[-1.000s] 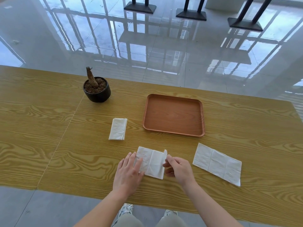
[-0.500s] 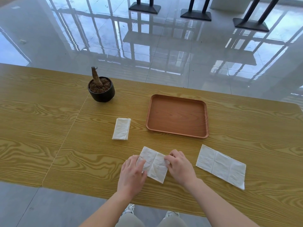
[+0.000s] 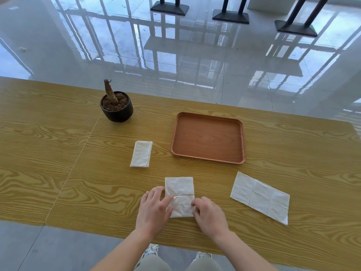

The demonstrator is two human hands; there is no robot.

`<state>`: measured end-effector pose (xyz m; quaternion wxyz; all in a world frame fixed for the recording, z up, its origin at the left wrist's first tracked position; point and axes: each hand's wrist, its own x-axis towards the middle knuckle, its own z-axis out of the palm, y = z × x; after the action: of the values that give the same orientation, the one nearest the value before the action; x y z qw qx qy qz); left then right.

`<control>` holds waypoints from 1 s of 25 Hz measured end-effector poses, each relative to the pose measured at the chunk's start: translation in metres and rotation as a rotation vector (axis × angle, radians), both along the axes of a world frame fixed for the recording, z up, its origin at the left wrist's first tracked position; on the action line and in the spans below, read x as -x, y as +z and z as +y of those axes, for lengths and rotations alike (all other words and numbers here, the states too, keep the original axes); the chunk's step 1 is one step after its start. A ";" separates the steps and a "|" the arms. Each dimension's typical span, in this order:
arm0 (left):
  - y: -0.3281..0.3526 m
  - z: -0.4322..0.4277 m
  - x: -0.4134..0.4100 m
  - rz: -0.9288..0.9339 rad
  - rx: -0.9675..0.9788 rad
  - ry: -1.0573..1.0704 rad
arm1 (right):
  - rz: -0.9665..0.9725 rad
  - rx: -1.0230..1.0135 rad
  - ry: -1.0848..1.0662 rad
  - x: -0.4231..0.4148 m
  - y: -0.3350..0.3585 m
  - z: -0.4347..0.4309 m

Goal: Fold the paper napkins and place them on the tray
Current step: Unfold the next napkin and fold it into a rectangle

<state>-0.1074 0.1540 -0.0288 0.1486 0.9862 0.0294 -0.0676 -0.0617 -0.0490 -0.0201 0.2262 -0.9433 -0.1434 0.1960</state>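
We log two containers. At left a black pot (image 3: 117, 112) stands on the wooden table (image 3: 48, 153), filled with brown soil, one cut stump (image 3: 109, 90) leaning left in it. Right of it the brown tray (image 3: 208, 137) lies flat with only its bare bottom showing

All three napkins are on the table, outside the tray. The folded napkin (image 3: 141, 154) lies near the tray's near-left corner, not touching it. The half-folded napkin (image 3: 179, 187) lies in front of the tray, close to the table's near edge, with a strip of open wood between it and the tray's near rim. The open napkin (image 3: 259, 196) lies skewed at right in three panels, apart from the tray and both hands. A seam (image 3: 78, 159) runs across the tabletop left of the napkins. Glossy tiled floor (image 3: 195, 55) lies past the far edge

The left hand (image 3: 154, 210) is palm down with its fingers nearly straight and spread at the half-folded napkin's left edge, thumb pressing its lower panel. The right hand (image 3: 210, 214) is palm down, fingers curled at the lower right edge; we cannot tell whether it pinches or only presses
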 end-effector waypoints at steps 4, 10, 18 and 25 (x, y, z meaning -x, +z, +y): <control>0.002 0.000 -0.002 -0.015 0.009 0.028 | 0.011 -0.057 -0.024 -0.009 0.001 -0.001; 0.010 0.006 -0.035 0.023 0.074 0.142 | -0.039 -0.079 -0.130 -0.056 0.010 0.016; 0.007 0.010 -0.064 0.167 0.187 0.262 | -0.060 0.075 -0.049 -0.083 0.002 0.034; 0.011 0.010 -0.070 0.206 0.278 0.325 | -0.001 0.020 -0.075 -0.088 0.002 0.035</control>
<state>-0.0374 0.1642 -0.0178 0.2882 0.9264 0.1930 -0.1463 0.0266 -0.0136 -0.0182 0.2239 -0.9504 -0.1059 0.1883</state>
